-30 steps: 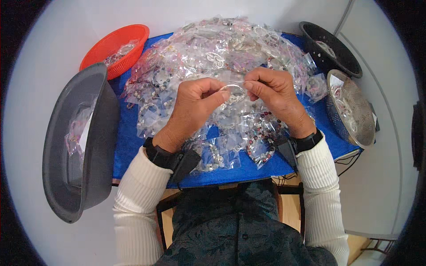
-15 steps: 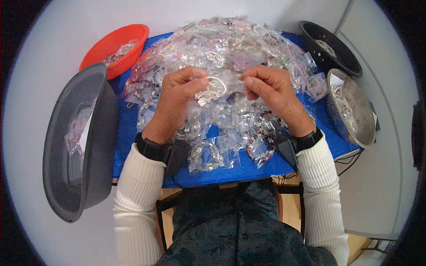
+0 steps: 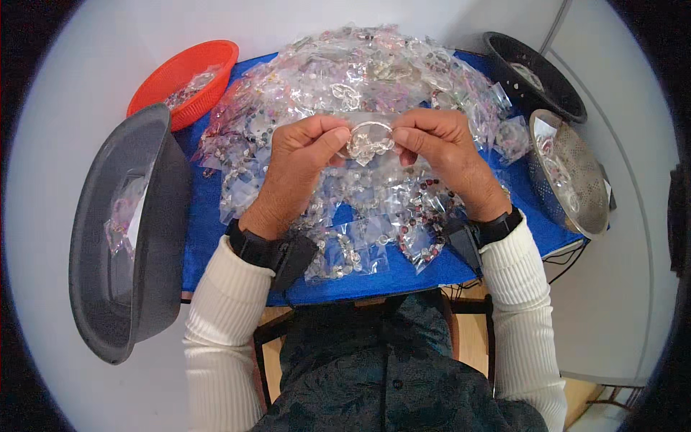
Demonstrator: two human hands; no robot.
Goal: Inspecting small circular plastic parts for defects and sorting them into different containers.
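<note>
Between my two hands is a silver-coloured bracelet with charms in a small clear plastic bag point(image 3: 370, 145). My left hand point(image 3: 301, 160) pinches its left side between thumb and fingers. On the opposite side my right hand point(image 3: 448, 157) is closed the same way on the bag's edge. Behind and beneath them spreads a large heap of clear bags of jewellery point(image 3: 317, 79). Closer to me lie a bagged bracelet of pale beads point(image 3: 335, 255) and a bagged one of dark red beads point(image 3: 425, 241).
A blue cloth point(image 3: 324, 290) covers the table. At left stand a grey tub point(image 3: 162, 237) and a red plastic basket point(image 3: 219, 65); at right, a black basket point(image 3: 565, 101) and a perforated metal colander point(image 3: 594, 209). Each holds some bagged pieces. Cables point(image 3: 565, 263) hang by the right front edge.
My left hand has shifted right, bringing the bagged bracelet across to my right hand. My right fingers now grip its right edge, and the bag is held level between both hands.
</note>
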